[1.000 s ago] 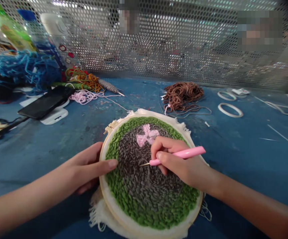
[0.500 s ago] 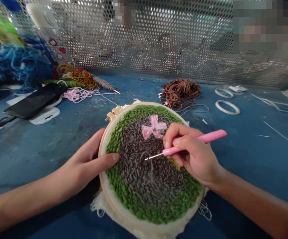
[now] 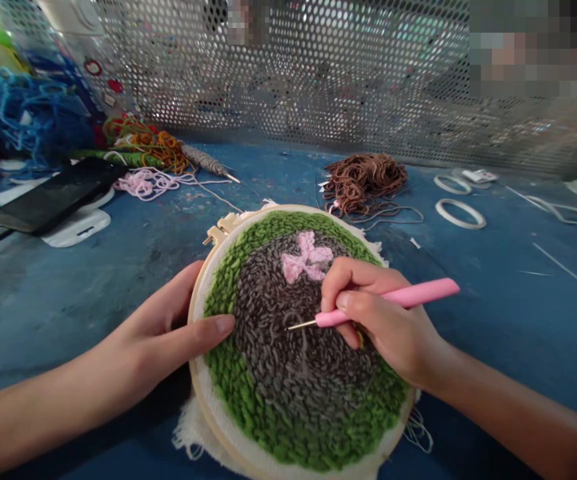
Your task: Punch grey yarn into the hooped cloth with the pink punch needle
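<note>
My left hand (image 3: pixel 183 327) grips the left rim of a round embroidery hoop (image 3: pixel 199 387), thumb on the front and fingers behind it. Stretched in the hoop is white cloth covered with yarn stitches (image 3: pixel 268 360): a green ring round a dark grey middle. A pink bow shape (image 3: pixel 306 257) stands out near the top. My right hand (image 3: pixel 378 313) pinches a pink-handled punch needle (image 3: pixel 423 293) like a pen. Its thin metal tip points left, at the grey stitches near the centre. A bit of yellow stitching shows under my right fingers, mostly hidden.
Brown yarn (image 3: pixel 363 180) lies behind the hoop, two white rings (image 3: pixel 461 213) to its right. At left are a black phone (image 3: pixel 56 197), pink yarn (image 3: pixel 148 183), a grey yarn bobbin (image 3: pixel 206 162) and blue yarn (image 3: pixel 23 120). A perforated metal panel (image 3: pixel 293 80) stands at the back.
The punch needle has tilted flatter, its tip slightly lower and to the left on the grey stitches. The hoop and both hands have shifted slightly in view.
</note>
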Motion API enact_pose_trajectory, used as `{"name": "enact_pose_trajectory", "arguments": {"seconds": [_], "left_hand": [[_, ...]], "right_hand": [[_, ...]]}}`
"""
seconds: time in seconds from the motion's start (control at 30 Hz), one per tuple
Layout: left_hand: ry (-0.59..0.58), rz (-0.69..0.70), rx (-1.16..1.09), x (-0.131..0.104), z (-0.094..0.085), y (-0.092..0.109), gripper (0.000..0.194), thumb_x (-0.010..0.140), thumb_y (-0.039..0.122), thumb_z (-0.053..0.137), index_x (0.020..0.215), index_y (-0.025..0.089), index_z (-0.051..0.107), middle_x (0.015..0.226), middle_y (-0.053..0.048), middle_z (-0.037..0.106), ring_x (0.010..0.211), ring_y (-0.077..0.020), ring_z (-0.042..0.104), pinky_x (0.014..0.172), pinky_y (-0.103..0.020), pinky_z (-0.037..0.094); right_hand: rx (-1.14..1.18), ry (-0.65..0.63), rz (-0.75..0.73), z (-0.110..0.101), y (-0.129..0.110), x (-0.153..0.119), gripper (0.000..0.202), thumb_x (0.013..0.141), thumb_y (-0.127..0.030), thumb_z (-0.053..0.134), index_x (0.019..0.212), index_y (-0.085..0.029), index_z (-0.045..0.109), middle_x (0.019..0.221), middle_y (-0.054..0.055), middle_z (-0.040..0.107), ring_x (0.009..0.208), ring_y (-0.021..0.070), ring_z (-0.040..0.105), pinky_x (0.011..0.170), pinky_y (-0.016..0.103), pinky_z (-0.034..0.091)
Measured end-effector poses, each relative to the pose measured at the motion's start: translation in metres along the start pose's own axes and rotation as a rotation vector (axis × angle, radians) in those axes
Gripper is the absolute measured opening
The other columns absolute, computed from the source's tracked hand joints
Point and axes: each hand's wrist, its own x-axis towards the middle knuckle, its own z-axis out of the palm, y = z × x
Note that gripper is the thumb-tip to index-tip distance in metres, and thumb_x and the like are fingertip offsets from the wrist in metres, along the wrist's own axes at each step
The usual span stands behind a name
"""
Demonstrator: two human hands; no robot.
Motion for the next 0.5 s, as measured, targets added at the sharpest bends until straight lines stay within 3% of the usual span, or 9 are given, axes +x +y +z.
{"name": "enact_pose_trajectory", "arguments": {"seconds": [0.3, 0.5], "left_hand": [[-0.032, -0.009, -0.075, -0.001, -0.003, -0.001, 0.053, 0.093, 0.038, 0.07, 0.142, 0.036, 0.049, 0.125, -0.002, 0.074, 0.097, -0.0255, 0.076, 0.078, -0.032, 0.067], [-0.002, -0.012, 0.005, -0.007, 0.002, 0.0, 0.052, 0.093, 0.042, 0.068, 0.141, 0.04, 0.049, 0.124, 0.003, 0.074, 0.099, -0.0239, 0.074, 0.079, -0.029, 0.065]], "right_hand": [[0.008, 0.011, -0.035, -0.002, 0.005, 0.001, 0.018, 0.082, -0.012, 0.047, 0.071, -0.02, 0.06, 0.052, -0.005, 0.052, 0.043, 0.0083, 0.044, 0.042, 0.022, 0.029], [-0.272, -0.067, -0.094, 0.003, -0.006, -0.001, 0.015, 0.081, -0.013, 0.05, 0.069, -0.02, 0.056, 0.054, -0.005, 0.051, 0.046, 0.0081, 0.044, 0.043, 0.022, 0.032]]}}
